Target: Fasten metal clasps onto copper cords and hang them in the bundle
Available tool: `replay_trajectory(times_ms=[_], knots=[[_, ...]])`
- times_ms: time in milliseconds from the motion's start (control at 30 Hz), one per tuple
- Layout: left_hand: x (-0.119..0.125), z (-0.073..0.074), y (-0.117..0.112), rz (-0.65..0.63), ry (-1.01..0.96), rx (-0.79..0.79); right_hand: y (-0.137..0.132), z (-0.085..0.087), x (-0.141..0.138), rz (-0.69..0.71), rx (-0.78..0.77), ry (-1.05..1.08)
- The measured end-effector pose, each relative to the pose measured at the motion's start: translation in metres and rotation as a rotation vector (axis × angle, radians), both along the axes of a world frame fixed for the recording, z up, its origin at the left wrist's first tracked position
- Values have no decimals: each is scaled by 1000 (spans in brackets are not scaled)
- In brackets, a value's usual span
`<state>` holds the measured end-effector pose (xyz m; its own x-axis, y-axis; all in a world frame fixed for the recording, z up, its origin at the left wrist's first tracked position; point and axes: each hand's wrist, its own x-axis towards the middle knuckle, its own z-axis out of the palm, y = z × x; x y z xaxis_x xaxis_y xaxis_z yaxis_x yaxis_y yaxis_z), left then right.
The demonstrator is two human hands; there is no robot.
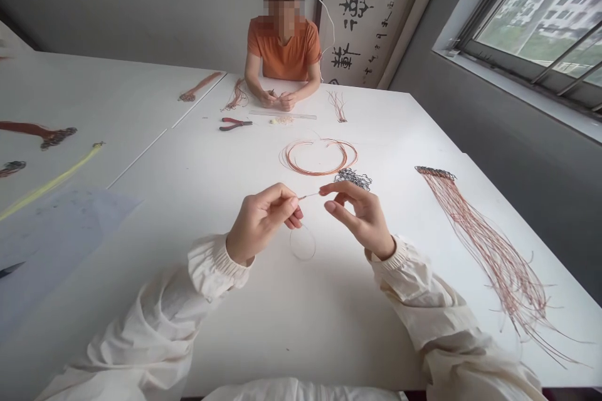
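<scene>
My left hand [266,216] is closed in a pinch on a thin copper-coloured cord. From the pinch a fine, pale straight length [310,195] reaches toward my right hand [355,213]. The right index fingertip is at or close to its far end; contact is too small to tell. Thumb and index finger of that hand are apart. Below my left fingers hangs a thin loop [302,258]. Just beyond my hands lie a coil of orange-brown cord [294,169] and a pile of dark metal clasps [353,180].
A long bundle of brown cords [484,244] lies at right. Across the white table [291,326] a person in an orange shirt [285,47] works with both hands, near red-handled pliers [235,124] and a clear ruler [282,115]. Left are a yellow cord [51,182] and a sheet [70,232].
</scene>
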<state>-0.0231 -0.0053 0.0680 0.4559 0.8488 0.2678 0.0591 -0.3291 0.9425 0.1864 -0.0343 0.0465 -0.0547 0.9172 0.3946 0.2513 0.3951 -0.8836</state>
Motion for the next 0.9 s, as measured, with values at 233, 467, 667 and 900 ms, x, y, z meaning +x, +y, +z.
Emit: replay_trajectory(times_ms=[233,467,667,900], knots=[[2,-2,-4,-58,45,-23,5,4,-21,130,-94,158],[6,1,-8,-55,-3,-202,0,0,-25,105,-59,239],[5,4,-7,-33,-36,-334,-2,-4,-30,71,-48,283],[5,2,-7,-93,35,-227,-4,-8,-30,62,-47,281]])
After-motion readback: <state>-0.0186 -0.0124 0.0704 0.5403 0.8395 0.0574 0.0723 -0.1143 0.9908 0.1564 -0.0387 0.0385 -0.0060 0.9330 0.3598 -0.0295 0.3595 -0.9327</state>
